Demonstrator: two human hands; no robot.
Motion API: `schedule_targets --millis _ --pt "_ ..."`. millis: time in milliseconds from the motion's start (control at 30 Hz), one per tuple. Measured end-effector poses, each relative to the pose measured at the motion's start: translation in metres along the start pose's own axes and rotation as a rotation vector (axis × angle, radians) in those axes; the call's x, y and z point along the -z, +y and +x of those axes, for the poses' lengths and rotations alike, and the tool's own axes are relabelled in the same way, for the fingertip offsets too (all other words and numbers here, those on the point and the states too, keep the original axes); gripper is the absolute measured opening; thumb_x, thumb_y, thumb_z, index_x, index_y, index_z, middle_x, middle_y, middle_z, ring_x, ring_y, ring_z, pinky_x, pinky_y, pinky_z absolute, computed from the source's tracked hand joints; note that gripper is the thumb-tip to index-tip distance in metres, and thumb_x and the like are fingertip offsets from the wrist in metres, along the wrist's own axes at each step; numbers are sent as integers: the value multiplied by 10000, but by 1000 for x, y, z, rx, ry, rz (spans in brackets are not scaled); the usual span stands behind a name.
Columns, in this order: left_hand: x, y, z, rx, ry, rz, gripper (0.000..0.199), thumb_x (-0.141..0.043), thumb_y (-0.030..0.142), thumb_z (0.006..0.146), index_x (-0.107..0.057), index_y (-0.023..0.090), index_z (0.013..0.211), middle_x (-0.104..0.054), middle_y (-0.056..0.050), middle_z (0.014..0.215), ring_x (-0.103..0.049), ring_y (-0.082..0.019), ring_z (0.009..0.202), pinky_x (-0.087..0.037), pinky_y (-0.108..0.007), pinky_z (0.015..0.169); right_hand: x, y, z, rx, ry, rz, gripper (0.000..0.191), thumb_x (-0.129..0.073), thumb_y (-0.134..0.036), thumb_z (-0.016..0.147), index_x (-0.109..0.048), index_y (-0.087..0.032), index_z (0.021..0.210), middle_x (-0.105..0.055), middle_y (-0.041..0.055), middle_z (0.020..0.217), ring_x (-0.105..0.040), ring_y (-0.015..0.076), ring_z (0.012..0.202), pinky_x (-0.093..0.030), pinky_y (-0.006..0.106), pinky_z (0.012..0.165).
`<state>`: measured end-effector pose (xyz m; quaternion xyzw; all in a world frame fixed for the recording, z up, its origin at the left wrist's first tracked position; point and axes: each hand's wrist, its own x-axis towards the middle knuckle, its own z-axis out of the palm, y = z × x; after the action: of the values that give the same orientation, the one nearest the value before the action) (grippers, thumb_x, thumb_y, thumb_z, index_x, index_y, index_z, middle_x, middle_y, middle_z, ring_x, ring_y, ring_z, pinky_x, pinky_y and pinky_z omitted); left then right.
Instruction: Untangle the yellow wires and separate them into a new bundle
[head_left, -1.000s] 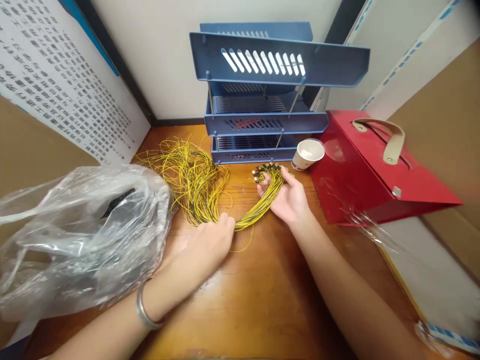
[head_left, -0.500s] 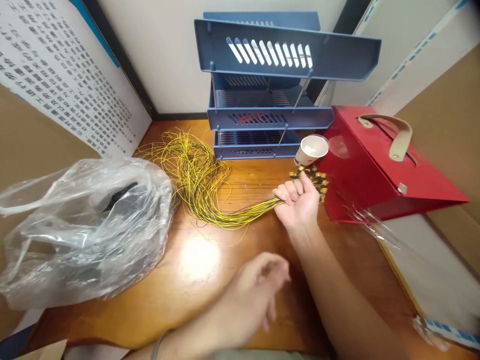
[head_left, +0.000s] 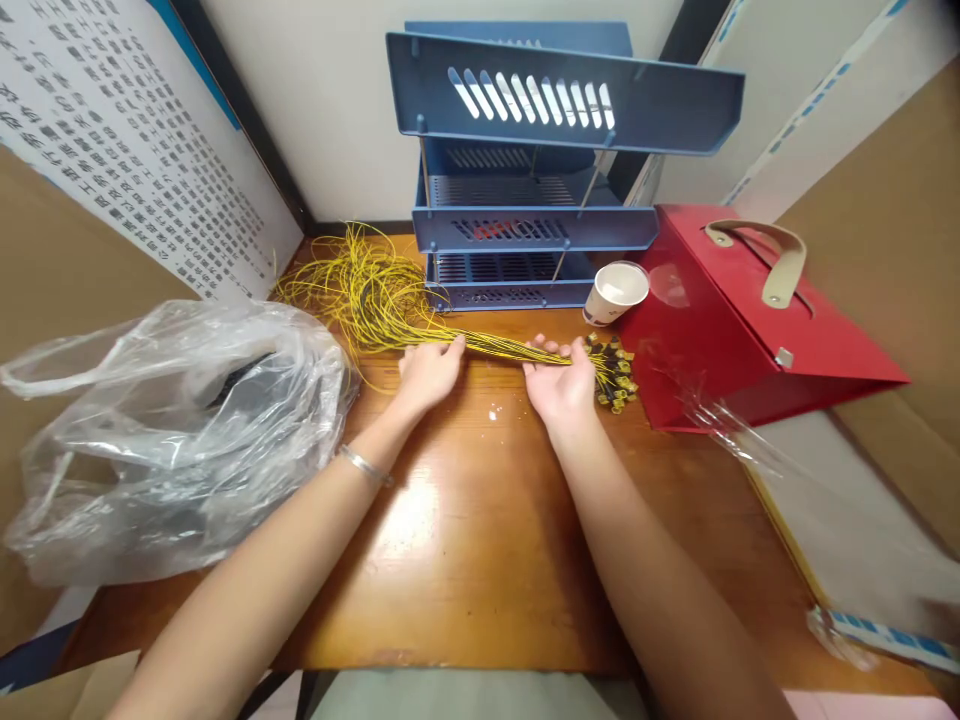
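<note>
Nearest to me, at the bottom edge of my head view, a strip of pale cloth (head_left: pixel 480 697) shows against the tabletop (head_left: pixel 465 590), whose wood catches a bright glare. The clear plastic bag (head_left: pixel 187 450) slumps on my left, something dark inside it that I can't make out. A silver bracelet (head_left: pixel 365 466) circles my left wrist. A few white crumbs (head_left: pixel 493 413) lie on the wood between my two forearms.

Beyond them I have the wire bundle (head_left: pixel 495 347), yellow and black strands, stretched sideways between both hands. My left hand (head_left: pixel 431 372) has its fingers clamped on the strands beside the tangle; my right hand (head_left: pixel 562 385) is turned palm up, thumb over the bundle, fingers curled beneath it. The connectors (head_left: pixel 615 375) fan out just past my right thumb, near the red box (head_left: pixel 750 320) with its beige handle (head_left: pixel 784 265).

Farther off, the loose tangle (head_left: pixel 367 290) spreads to the left. The paper cup (head_left: pixel 619 285) stands by the red box, and behind rises the blue tray rack (head_left: pixel 532 230).
</note>
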<state>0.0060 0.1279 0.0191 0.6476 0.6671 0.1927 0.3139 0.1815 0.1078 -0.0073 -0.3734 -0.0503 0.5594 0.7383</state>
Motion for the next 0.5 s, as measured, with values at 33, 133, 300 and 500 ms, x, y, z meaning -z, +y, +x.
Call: schedule_targets --millis 33,133,300,500 --pt "2 -4 10 2 41 64 545 -408 519 997 -775 124 920 -748 -182 1092 -604 -359 1190 -449 -446 1027 -1 4 0 -32 4 -15 316 -574 -445 1024 -643 -153 924 -678 21 868 -670 161 760 -574 342 726" --pt "9 -12 24 -8 127 190 537 -436 550 975 -787 151 898 -756 -179 1010 -616 -347 1136 -454 -409 988 -2 11 -5 -136 -7 -74 286 -546 -425 1028 -635 -188 895 -724 57 986 -714 187 943 -582 363 866" --pt "17 -18 11 -1 175 347 562 -436 578 964 -799 156 890 -750 -205 953 -656 -362 1018 -477 -412 905 4 5 -32 -282 -107 -237 293 -733 -501 853 -666 -218 888 -736 142 1070 -682 270 1145 -581 386 953" --pt "3 -12 -26 -104 92 417 597 -403 583 984 -765 168 752 -740 -177 814 -685 -330 837 -451 -362 767 28 -5 -81 -285 -276 -459 318 -821 -459 777 -732 -168 869 -764 108 848 -723 216 724 -590 309 654"
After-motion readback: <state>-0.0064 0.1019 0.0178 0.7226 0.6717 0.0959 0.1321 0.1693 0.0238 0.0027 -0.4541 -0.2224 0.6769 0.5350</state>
